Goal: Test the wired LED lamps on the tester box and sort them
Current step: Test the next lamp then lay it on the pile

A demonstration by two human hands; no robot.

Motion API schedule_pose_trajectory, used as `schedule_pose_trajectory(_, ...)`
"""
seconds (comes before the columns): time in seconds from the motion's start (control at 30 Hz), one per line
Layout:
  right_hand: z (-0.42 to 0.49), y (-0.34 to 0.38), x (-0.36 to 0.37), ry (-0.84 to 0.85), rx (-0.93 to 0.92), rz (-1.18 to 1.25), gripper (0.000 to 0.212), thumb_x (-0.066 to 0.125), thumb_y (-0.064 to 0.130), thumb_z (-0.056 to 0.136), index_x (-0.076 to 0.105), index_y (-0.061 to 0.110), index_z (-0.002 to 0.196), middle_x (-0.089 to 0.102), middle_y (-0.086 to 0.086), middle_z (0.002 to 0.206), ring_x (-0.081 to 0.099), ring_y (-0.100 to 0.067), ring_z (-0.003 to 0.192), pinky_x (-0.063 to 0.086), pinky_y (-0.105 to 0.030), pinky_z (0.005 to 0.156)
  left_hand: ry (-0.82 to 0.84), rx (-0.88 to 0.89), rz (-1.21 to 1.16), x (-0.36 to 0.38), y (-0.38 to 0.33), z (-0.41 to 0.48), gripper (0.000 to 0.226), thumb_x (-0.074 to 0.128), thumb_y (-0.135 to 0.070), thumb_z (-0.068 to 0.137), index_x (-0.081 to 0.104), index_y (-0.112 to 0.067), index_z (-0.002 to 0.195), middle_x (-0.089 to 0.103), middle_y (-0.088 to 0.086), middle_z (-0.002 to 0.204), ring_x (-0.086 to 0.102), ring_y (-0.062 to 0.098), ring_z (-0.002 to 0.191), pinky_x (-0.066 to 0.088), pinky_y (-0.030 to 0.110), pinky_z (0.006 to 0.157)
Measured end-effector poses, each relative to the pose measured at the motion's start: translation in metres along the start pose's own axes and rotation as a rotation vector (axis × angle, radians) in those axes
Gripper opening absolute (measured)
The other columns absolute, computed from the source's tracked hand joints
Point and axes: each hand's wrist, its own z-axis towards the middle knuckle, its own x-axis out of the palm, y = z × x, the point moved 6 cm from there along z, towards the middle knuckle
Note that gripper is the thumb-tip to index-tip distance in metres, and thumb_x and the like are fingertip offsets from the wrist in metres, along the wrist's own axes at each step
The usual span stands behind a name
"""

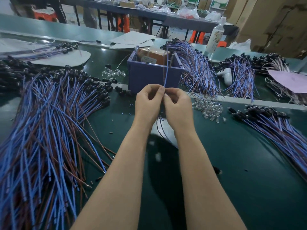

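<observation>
My left hand (148, 101) and my right hand (177, 105) meet just in front of the purple tester box (154, 75). Both pinch one wired LED lamp (166, 70) at its lower end. Its blue and brown wires rise upright, and their tips reach the nails on top of the box. The lamp head itself is hidden between my fingers. A big pile of wired lamps (49, 122) with black holders covers the table's left side. A smaller sorted row (274, 127) lies at the right.
Loose clear LEDs (209, 110) lie right of my hands, more (114, 73) left of the box. Further bundles (197, 68) sit behind the box and to the far right. A white bottle (216, 35), a white controller (226, 75) and a pink sheet (292, 80) stand at the back right.
</observation>
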Motion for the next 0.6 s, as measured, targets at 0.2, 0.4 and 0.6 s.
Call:
schedule_pose_trajectory(0.2, -0.021, 0.018, -0.026, 0.083, -0.101, -0.040, 0.025, 0.056, 0.003, 0.087, 0.051, 0.027, 0.093, 0.069, -0.010, 0.087, 0.066, -0.028, 0.083, 0.052, -0.048, 0.082, 0.032, -0.016, -0.027, 0.016, -0.021, -0.010, 0.010, 0.058, -0.011, 0.093, 0.059, -0.011, 0.103, 0.065, 0.002, 0.092, 0.062, 0.005, 0.077, 0.053, 0.021, 0.073)
schedule_pose_trajectory(0.4, -0.027, 0.010, -0.042, 0.121, -0.002, -0.059, 0.017, 0.054, -0.005, 0.083, 0.057, 0.012, 0.085, 0.068, -0.011, 0.082, 0.066, -0.023, 0.072, 0.057, -0.037, 0.069, 0.194, 0.094, 0.320, 0.045, -0.039, -0.019, 0.022, 0.047, -0.013, 0.098, 0.065, -0.012, 0.085, 0.067, 0.005, 0.085, 0.065, 0.024, 0.087, 0.053, 0.039, 0.085)
schedule_pose_trajectory(0.6, -0.017, 0.000, -0.102, -0.100, 0.104, 0.255, 0.019, 0.059, 0.037, 0.091, 0.058, 0.018, 0.087, 0.056, 0.004, 0.064, 0.041, -0.002, 0.043, 0.037, -0.015, 0.044, 0.506, 0.199, 0.647, 0.066, -0.041, -0.031, 0.020, 0.044, -0.011, 0.096, 0.061, -0.013, 0.087, 0.057, -0.006, 0.062, 0.049, 0.000, 0.048, 0.039, 0.017, 0.049)
